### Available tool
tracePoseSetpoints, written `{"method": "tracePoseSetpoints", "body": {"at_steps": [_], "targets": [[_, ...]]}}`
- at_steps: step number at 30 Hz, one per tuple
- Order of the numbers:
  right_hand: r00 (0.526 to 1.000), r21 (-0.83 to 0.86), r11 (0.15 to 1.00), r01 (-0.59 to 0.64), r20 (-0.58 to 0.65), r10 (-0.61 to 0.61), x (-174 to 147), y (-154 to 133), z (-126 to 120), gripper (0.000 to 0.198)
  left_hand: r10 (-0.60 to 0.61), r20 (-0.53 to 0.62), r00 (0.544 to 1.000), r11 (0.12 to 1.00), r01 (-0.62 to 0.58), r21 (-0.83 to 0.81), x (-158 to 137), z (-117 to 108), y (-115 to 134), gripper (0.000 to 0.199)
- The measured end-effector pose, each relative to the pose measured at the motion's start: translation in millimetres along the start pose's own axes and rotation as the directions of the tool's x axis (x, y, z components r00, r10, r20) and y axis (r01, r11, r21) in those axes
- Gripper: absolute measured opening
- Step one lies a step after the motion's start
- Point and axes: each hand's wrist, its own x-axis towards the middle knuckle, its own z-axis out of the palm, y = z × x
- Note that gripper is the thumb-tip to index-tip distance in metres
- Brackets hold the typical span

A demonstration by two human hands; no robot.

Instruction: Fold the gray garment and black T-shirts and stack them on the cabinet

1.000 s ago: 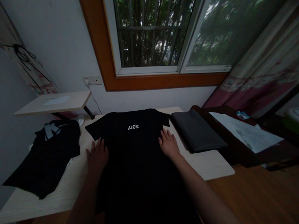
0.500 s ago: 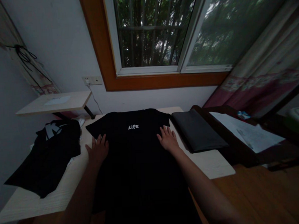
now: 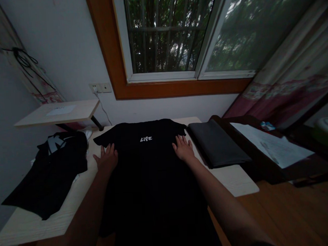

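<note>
A black T-shirt (image 3: 146, 160) lies spread on the pale wooden table (image 3: 238, 179), its collar end toward the window and small white lettering across the upper part. Against its left edge, just below the left sleeve, my left hand (image 3: 107, 158) rests with fingers spread, partly on the cloth and partly on the tabletop. My right hand (image 3: 183, 147) lies flat near the right sleeve, fingers apart, touching the cloth. Neither hand grips anything. The shirt's lower part is so dark that its hem cannot be made out against my own body.
Another black garment (image 3: 56, 172) with a grey-white print lies on the table's left, beside a small raised shelf (image 3: 83, 109). To the right is a dark grey folder-like item (image 3: 217, 144). Beyond it, papers (image 3: 272, 145) lie on a dark brown surface. A window (image 3: 172, 30) is ahead.
Both hands have shifted very slightly away from me, toward the sleeves, staying flat on the shirt. The left sleeve's lower edge looks slightly changed. The view has moved a little.
</note>
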Motion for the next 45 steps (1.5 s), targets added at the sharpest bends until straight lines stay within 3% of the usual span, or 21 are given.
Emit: {"method": "tracePoseSetpoints", "body": {"at_steps": [7, 30, 37, 45], "targets": [[0.999, -0.002, 1.000, -0.007, -0.048, 0.007, 13.0, -2.3, 1.3, 0.064, -0.026, 0.026, 0.999, 1.000, 0.026, -0.003, 14.6, -2.4, 4.1, 0.057], [0.998, 0.001, 0.998, -0.065, -0.026, 0.065, 80.0, -17.4, -1.7, 0.065, -0.015, 0.058, 0.998, 0.999, 0.017, -0.033, 91.4, 17.3, 5.8, 0.059], [0.993, 0.012, 0.999, -0.048, -0.107, 0.049, 73.7, -16.7, -3.3, 0.060, -0.015, -0.056, 0.998, 1.000, 0.014, -0.018, 74.6, 7.5, 13.5, 0.057], [0.966, 0.006, 1.000, -0.008, -0.257, 0.010, 26.5, -11.5, -19.2, 0.047, -0.001, -0.221, 0.975, 1.000, 0.002, 0.004, 22.4, -10.5, 10.0, 0.056]]}}
